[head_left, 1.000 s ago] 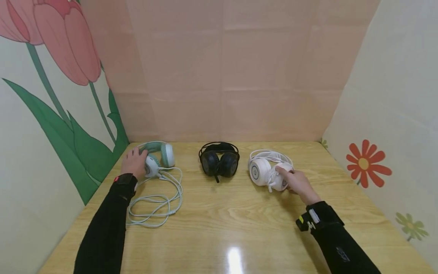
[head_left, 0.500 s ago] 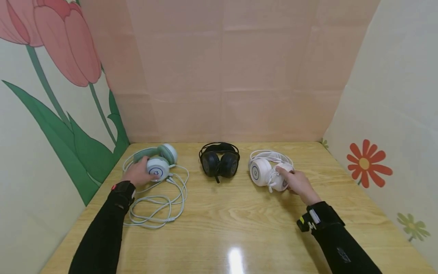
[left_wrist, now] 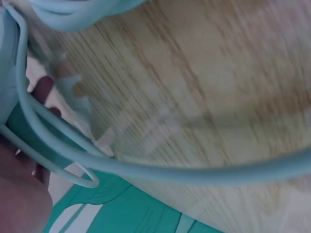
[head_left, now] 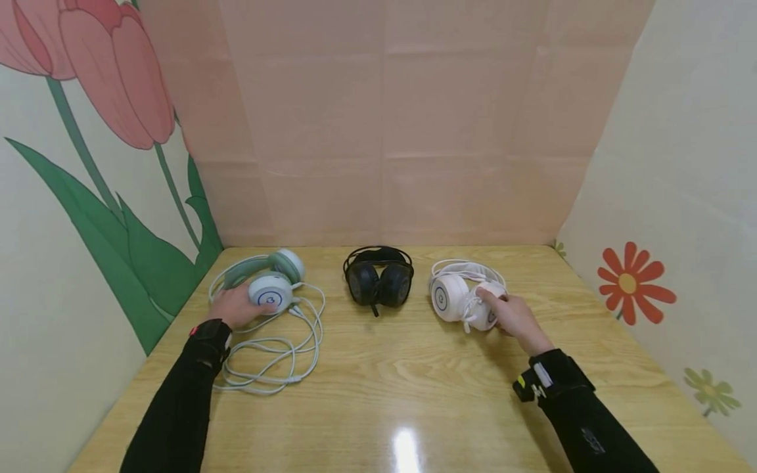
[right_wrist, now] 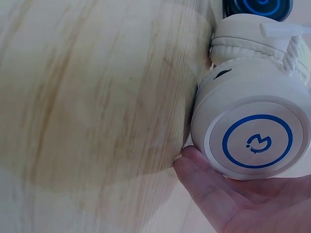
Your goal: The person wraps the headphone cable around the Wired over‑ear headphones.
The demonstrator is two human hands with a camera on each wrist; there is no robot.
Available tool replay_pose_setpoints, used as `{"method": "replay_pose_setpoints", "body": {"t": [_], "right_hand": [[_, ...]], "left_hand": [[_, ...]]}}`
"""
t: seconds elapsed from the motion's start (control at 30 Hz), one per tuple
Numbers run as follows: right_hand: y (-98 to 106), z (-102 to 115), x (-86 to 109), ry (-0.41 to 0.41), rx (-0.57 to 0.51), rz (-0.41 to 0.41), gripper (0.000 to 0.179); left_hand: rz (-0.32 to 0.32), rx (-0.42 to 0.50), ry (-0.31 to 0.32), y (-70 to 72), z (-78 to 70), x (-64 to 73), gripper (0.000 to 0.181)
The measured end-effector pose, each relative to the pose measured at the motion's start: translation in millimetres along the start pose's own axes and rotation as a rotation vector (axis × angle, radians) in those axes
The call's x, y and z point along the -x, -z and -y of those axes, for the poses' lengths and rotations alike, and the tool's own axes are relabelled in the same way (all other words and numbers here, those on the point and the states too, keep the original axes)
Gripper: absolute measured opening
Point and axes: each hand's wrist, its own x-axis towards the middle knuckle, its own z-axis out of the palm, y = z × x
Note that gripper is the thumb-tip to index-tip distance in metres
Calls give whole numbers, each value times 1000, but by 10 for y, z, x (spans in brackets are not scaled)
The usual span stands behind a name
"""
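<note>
My left hand [head_left: 235, 307] grips mint-green headphones [head_left: 266, 288] at the table's left side, its thumb on the rim of the near ear cup and its fingers tucked underneath. Their pale cable [head_left: 292, 379] lies in loops nearer to me. The left wrist view shows this cable [left_wrist: 146, 171] crossing before the hand [left_wrist: 22, 199]. On the right, white headphones [head_left: 447, 297] stand with a cable tied around the headband. My right hand [head_left: 516, 320] holds their right ear cup, thumb above and fingers below. A blue ring logo marks the cup [right_wrist: 257, 143] in the right wrist view.
Black headphones [head_left: 395, 284] with a short microphone stand at the back middle, between the other two pairs. The wooden table [head_left: 367, 387] ends at a pink backdrop [head_left: 378, 131]. Flower-printed walls [head_left: 668, 197] border both sides.
The left hand has slid down to the near ear cup of the mint-green headphones and turned them, so the cup's round logo faces up toward me. The right hand stays where it was.
</note>
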Motion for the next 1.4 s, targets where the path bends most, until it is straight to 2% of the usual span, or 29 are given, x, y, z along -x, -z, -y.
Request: {"method": "replay_pose_setpoints", "body": {"t": [0.13,0.33,0.43,0.5,0.63,0.73,0.83,1.1,1.4], "right_hand": [[4,-5,-2,-5,5,1,89],[3,-6,5,-13,12,5,94],[9,-16,0,-11,30,4,93],[6,-23,-5,-13,36,7,92],[-3,-32,-11,-9,45,2,93],[-9,-33,-15,-12,48,3,92],[-8,-36,-23,-14,52,4,96],[3,-39,-25,-8,52,23,112],[0,-31,-3,30,84,3,107]], "left_hand": [[9,-6,-45,13,38,-2,80],[73,-83,-71,104,31,12,70],[95,-134,-80,128,16,6,45],[82,-168,-89,117,21,-5,31],[2,-189,-130,57,59,-11,21],[-84,-198,-194,4,87,-1,22],[-165,-203,-227,-2,77,10,23],[-309,-210,-235,135,-90,5,26],[-420,-289,-240,276,-206,-17,20]]}}
